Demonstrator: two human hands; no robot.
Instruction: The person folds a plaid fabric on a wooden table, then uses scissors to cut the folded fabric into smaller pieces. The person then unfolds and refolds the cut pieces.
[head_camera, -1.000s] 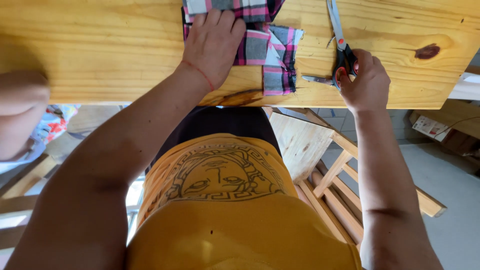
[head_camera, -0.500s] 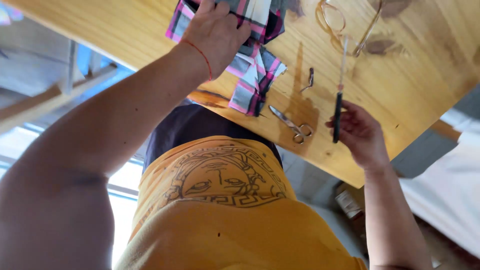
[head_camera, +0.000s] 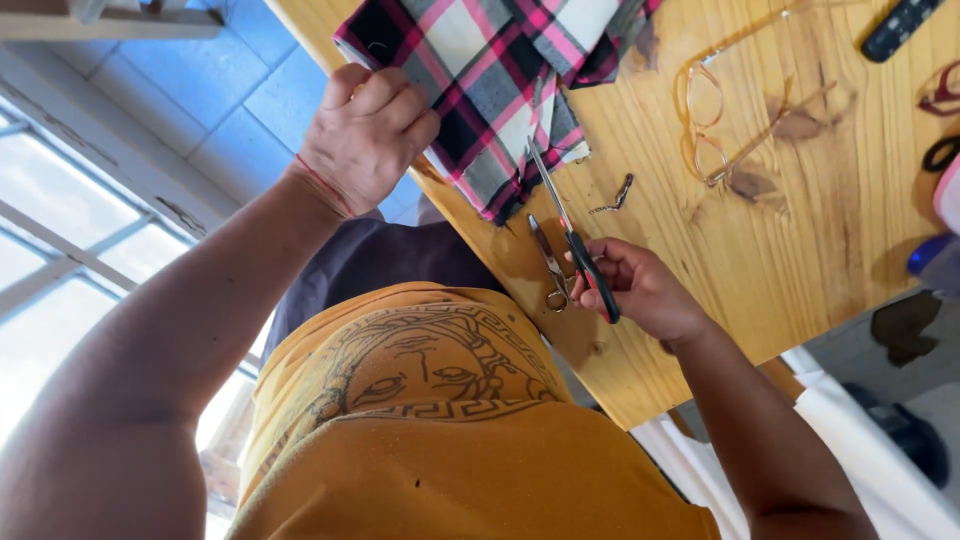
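Note:
My left hand (head_camera: 365, 135) is closed over the near edge of a folded plaid cloth (head_camera: 480, 70) in pink, grey, white and black, at the edge of a wooden table (head_camera: 790, 230). My right hand (head_camera: 640, 290) grips the dark handles of large scissors (head_camera: 570, 235), whose blades point up into the cloth's lower edge. A small pair of metal snips (head_camera: 548, 262) lies on the table just left of that hand. A tiny fabric scrap (head_camera: 614, 196) lies beside the blades.
Thin-framed glasses (head_camera: 720, 120) rest on the table to the right. A dark remote-like object (head_camera: 898, 28) and coloured items (head_camera: 942, 150) sit at the far right. Blue floor tiles (head_camera: 215, 100) show beyond the table's left edge. My orange shirt (head_camera: 440, 430) fills the foreground.
The view swung and moved closer. My right hand brought the large scissors left, so the blades now reach the plaid cloth. My left hand stays on the cloth.

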